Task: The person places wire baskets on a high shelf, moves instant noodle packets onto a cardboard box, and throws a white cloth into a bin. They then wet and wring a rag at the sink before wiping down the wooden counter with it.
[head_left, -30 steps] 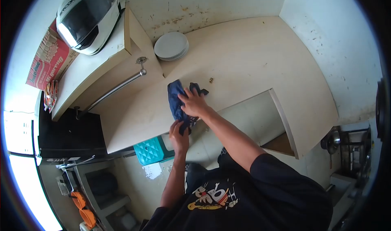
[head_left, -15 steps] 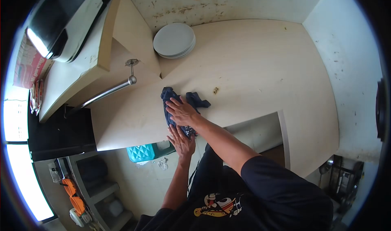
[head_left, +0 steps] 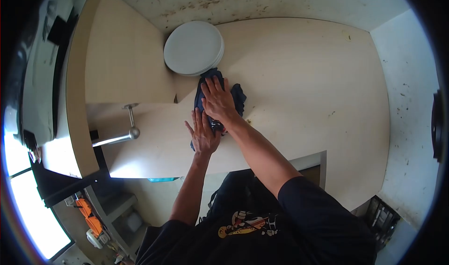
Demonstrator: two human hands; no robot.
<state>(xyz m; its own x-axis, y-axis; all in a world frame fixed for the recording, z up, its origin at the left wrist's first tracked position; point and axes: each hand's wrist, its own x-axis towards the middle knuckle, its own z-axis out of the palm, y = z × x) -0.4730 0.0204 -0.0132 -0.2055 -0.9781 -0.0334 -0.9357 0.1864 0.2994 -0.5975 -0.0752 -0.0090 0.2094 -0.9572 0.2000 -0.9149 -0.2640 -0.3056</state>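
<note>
A crumpled navy cloth [head_left: 238,97] with a small printed patch lies on the pale counter [head_left: 299,92]. My right hand [head_left: 219,100] rests flat on its upper part, fingers extended towards the back wall. Closer to me, my left hand [head_left: 204,135] presses on the lower part, its fingers stretched and its thumb side near my right wrist. Both palms hide much of the fabric. The cloth's far end reaches the front of a stack of white plates [head_left: 192,48]; I cannot tell whether they touch.
A wooden cabinet [head_left: 128,54] with a metal rail [head_left: 117,138] stands at the left. The counter has a cut-out [head_left: 311,164] at its front right. Stained walls [head_left: 414,115] bound the back and right. Orange-handled items [head_left: 89,217] hang at lower left.
Both hands and the cloth have moved away from me across the counter, towards the plates. My view has shifted, with the cabinet now filling more of the left side.
</note>
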